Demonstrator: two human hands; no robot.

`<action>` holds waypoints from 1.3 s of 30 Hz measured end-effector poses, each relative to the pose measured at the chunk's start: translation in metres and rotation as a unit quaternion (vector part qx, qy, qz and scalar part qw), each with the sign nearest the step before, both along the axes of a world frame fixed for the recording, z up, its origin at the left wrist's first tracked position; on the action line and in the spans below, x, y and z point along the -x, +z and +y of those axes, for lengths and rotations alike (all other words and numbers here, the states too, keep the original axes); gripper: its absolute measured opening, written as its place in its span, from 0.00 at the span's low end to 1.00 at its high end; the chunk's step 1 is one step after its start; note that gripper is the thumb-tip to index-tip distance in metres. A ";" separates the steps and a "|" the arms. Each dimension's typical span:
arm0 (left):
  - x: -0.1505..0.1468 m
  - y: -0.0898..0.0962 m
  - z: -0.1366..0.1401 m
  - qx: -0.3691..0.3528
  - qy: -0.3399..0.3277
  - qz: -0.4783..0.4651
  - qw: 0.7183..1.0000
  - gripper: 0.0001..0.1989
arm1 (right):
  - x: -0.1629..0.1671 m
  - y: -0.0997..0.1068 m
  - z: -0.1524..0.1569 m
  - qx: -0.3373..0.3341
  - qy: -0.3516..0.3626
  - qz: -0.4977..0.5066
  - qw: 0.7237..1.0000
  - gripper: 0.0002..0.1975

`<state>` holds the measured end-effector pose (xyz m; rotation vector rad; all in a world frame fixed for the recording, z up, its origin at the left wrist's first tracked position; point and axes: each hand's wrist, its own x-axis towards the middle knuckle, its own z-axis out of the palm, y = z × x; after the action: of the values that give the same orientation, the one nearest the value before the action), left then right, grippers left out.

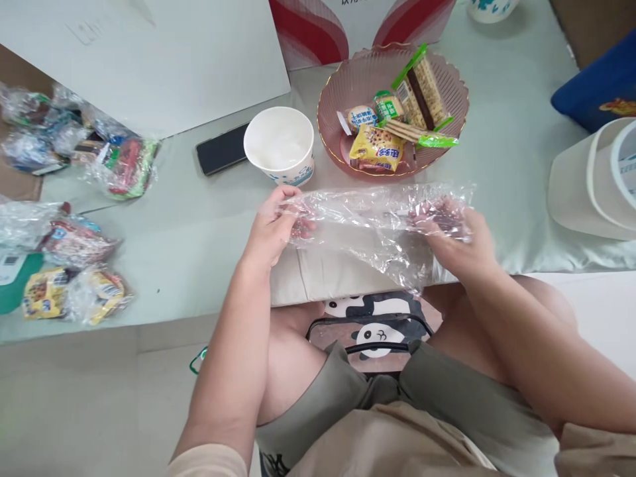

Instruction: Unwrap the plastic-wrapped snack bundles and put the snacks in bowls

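Observation:
A clear plastic bag [362, 215] stretches between my two hands above the table's front edge. My left hand [278, 225] pinches its left end, with thumb and fingers closed on the film. At the other end, my right hand [457, 238] grips the bag, its fingers seen through the crinkled plastic. No contents show in the bag. Just beyond it stands a pink ribbed bowl [332, 142] with a gold rim, holding several wrapped snacks [380, 146]. A white paper cup [279, 146] stands close behind my left hand.
A dark phone [222, 150] lies left of the cup. Bagged snacks [84, 242] are grouped on the left. A white box [199, 59] stands behind, a white bin [581, 179] at the right. A panda-print bag [382, 331] is between my legs.

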<state>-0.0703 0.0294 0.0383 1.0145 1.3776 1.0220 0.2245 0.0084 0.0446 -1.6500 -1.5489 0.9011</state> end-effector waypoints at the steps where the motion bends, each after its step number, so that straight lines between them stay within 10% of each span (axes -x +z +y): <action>1: 0.001 -0.003 0.001 -0.006 -0.003 0.016 1.000 0.14 | 0.001 0.001 0.000 -0.002 -0.008 0.011 1.000 0.10; 14: 0.022 0.000 -0.003 -0.011 -0.020 -0.004 1.000 0.20 | 0.002 0.012 0.005 0.015 -0.069 0.227 0.971 0.17; 27: 0.020 0.000 0.008 -0.034 0.137 -0.014 0.990 0.07 | 0.000 0.001 0.013 -0.082 -0.108 0.275 0.952 0.18; 39: 0.024 0.012 0.006 0.052 0.084 -0.117 0.988 0.06 | -0.002 -0.003 0.006 -0.092 -0.060 0.259 0.960 0.15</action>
<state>-0.0940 0.0352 0.0499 0.6874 1.3218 1.1425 0.2262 0.0145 0.0414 -1.2315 -1.1221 0.9929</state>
